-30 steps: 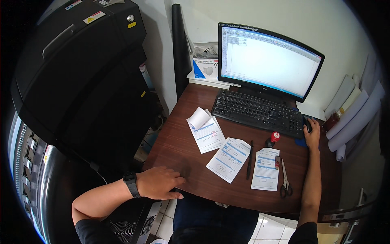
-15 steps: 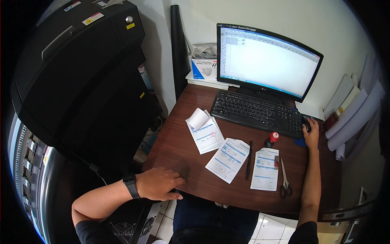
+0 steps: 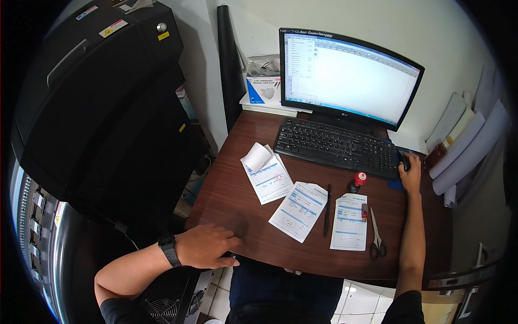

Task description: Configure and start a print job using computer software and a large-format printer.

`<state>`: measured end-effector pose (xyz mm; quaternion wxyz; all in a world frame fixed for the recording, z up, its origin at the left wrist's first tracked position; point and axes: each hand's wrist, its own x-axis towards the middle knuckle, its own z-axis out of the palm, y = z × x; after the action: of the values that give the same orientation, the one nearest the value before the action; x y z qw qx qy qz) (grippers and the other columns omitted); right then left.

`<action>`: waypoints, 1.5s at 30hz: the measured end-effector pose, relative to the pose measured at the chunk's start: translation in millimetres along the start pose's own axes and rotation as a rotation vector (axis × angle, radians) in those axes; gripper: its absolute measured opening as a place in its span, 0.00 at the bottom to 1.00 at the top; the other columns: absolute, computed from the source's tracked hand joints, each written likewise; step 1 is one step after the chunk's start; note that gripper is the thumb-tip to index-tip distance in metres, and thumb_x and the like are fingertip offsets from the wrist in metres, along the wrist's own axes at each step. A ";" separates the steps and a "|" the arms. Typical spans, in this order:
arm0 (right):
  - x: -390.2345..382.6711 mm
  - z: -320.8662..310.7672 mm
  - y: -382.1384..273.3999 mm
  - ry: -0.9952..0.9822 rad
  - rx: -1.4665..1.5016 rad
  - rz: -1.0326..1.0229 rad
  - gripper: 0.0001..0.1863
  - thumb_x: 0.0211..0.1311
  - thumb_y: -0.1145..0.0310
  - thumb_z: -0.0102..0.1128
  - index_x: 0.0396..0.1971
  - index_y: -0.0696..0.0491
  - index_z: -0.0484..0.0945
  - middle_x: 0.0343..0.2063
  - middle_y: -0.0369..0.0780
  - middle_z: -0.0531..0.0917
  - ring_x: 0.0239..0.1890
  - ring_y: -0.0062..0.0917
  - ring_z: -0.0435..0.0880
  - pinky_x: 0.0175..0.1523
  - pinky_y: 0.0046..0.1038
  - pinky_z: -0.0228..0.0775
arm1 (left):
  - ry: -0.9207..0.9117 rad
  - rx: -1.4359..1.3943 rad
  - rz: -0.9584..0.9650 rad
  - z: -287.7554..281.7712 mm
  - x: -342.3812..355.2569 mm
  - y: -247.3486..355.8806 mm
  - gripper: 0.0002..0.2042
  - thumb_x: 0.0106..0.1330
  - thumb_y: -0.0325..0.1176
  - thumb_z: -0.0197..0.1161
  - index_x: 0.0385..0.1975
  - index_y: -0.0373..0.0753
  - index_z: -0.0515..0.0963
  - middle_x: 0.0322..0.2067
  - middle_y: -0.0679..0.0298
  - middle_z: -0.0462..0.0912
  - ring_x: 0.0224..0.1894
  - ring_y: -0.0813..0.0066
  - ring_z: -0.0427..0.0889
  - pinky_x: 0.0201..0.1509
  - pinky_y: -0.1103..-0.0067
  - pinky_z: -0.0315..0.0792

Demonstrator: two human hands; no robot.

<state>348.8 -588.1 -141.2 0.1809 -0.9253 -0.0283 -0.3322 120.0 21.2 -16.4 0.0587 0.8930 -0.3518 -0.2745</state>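
Note:
My right hand is wrapped over a black computer mouse at the desk's right side, on a blue mouse pad. My left hand lies palm down on the desk's front left edge, fingers apart and holding nothing; a dark watch is on that wrist. A black keyboard stretches left from the mouse, below a monitor. On its mostly white window, a drop-down menu hangs open at the upper left.
On the brown desk lie printed slips, a black pen, a red-topped stamp, a small red item and scissors. Paper rolls stand at right, a mask box at the back. A large black machine fills the left.
A drop-down menu has appeared at the screen's upper left. The whole view has shifted slightly; both hands keep their places on the mouse and desk edge.

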 end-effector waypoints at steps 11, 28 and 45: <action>-0.2 1.3 0.2 0.020 -0.012 0.004 0.22 0.58 0.69 0.62 0.53 0.56 0.80 0.55 0.48 0.78 0.59 0.46 0.76 0.66 0.41 0.67 | 0.022 0.009 -0.010 -3.7 -1.2 3.2 0.28 0.72 0.55 0.59 0.57 0.35 0.77 0.44 0.51 0.83 0.48 0.49 0.82 0.55 0.61 0.75; -1.6 -2.3 -3.2 0.014 0.013 0.067 0.22 0.60 0.68 0.62 0.56 0.53 0.80 0.59 0.48 0.77 0.63 0.44 0.75 0.67 0.39 0.68 | 0.015 0.012 0.003 -7.4 3.1 5.3 0.31 0.72 0.59 0.58 0.58 0.34 0.78 0.42 0.50 0.84 0.48 0.50 0.83 0.55 0.63 0.77; -2.0 -3.4 -4.9 -0.001 -0.006 0.082 0.22 0.60 0.67 0.63 0.56 0.54 0.80 0.59 0.47 0.78 0.62 0.43 0.75 0.67 0.38 0.68 | -0.026 0.006 -0.028 -11.1 2.4 8.8 0.31 0.72 0.58 0.59 0.60 0.35 0.77 0.43 0.51 0.85 0.49 0.51 0.83 0.56 0.63 0.75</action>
<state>344.3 -584.6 -138.5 0.1916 -0.9263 0.0107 -0.3243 122.0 12.1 -5.6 0.0476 0.8944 -0.3406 -0.2859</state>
